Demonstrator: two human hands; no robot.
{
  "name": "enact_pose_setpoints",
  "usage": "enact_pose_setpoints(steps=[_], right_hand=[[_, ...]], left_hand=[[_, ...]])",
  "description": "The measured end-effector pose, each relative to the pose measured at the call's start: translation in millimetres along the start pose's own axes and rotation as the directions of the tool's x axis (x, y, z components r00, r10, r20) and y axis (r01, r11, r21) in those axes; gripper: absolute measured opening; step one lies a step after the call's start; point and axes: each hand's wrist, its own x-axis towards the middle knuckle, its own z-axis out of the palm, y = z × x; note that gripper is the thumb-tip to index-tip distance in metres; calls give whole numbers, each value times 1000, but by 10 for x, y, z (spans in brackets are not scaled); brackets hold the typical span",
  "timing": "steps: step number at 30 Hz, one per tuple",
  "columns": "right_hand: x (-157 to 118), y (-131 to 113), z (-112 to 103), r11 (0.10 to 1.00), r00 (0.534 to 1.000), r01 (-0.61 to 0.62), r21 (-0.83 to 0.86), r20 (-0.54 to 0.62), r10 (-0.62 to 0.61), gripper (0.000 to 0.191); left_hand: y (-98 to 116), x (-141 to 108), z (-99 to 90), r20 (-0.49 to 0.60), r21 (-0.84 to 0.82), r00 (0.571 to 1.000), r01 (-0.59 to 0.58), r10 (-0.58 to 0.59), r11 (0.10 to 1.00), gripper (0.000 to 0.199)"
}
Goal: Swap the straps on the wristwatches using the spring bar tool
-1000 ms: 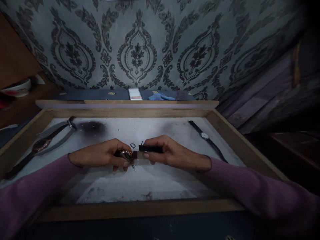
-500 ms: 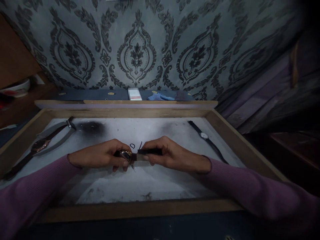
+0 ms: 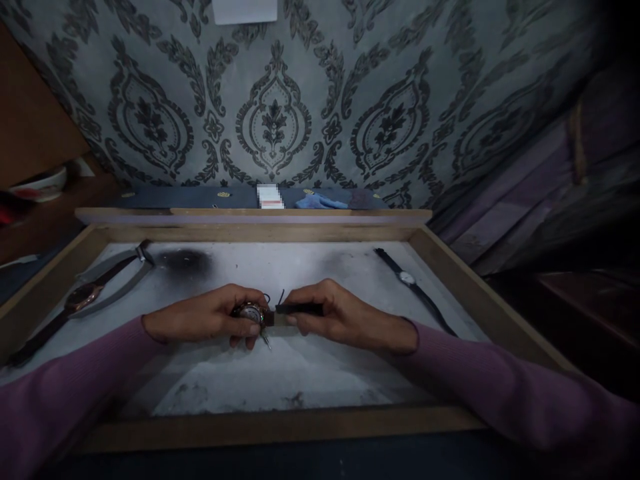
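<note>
1. Since prev. frame, L hand [image 3: 210,317] has turned the held watch [image 3: 250,313] so its dial shows more; view has tipped up a bit.
2. Wood-framed tray [image 3: 280,427]: held watch is over its middle, pinched btwn L thumb & fingers, closed snug.
3. R hand [image 3: 345,319], also over tray: thumb & fingers closed on dark flat piece [image 3: 303,309], its end close by the watch.
4. In tray, left: brown-strap watch [image 3: 83,298] w/ grey tool [image 3: 145,253] around it.
5. In tray, right: white-dial watch [image 3: 407,278], dk strap.
6. Tray mid, just beyond hands: black loop [image 3: 267,297], partly hidden, & thin black strip [image 3: 281,295].
7. Far left, on shelf: white bowl [image 3: 45,187], contents unclear.
</note>
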Motion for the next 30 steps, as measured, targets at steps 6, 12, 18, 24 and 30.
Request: enact_pose_setpoints(steps=[6,12,18,24,30], right_hand=[[7,15,-3,1000,1000,-15,8,5,15,17],[15,-1,14,1000,1000,-18,23,1,18,20],[20,7,25,1000,1000,-21,12,5,21,21],[20,-36,25,999,1000,-5,-40,2,5,23],[15,-51,44,953,989,66,-297,-105,-101,22]], left_hand=[[32,7,29,-22,9,999,31,-31,999,25],[4,39,49,-40,-5,999,16,-16,1000,24],[7,52,60,-64,8,998,9,-9,1000,22],[-8,49,54,-62,-16,998,1,-2,1000,22],[-15,54,44,-83,7,997,6,-5,1000,21]])
